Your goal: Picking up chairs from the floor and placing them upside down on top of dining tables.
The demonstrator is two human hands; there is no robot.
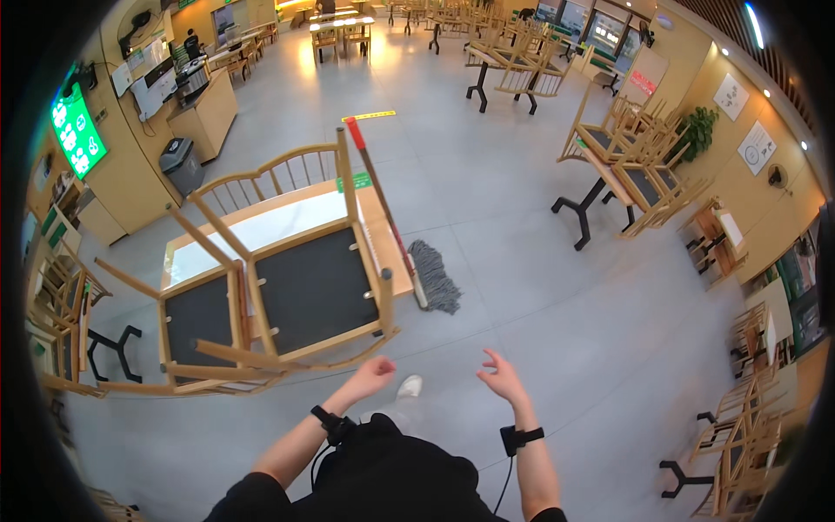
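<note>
My left hand [374,373] is loosely closed with nothing visible in it, just past the near side of an upturned wooden chair [315,291] with a dark seat underside. My right hand [502,377] hangs over the floor, empty, its fingers apart. Ahead of both hands a mop leans along the right end of a table [390,252]; its handle [380,187] has a red top and its grey string head [437,280] rests on the floor. A second upturned chair [202,317] lies on the same table, to the left.
Stacked chairs on tables stand at the right [622,161], far right and left [65,313]. A grey bin [182,165] stands by a counter [204,117] at the back left. A yellow strip [374,115] marks the grey floor beyond the mop.
</note>
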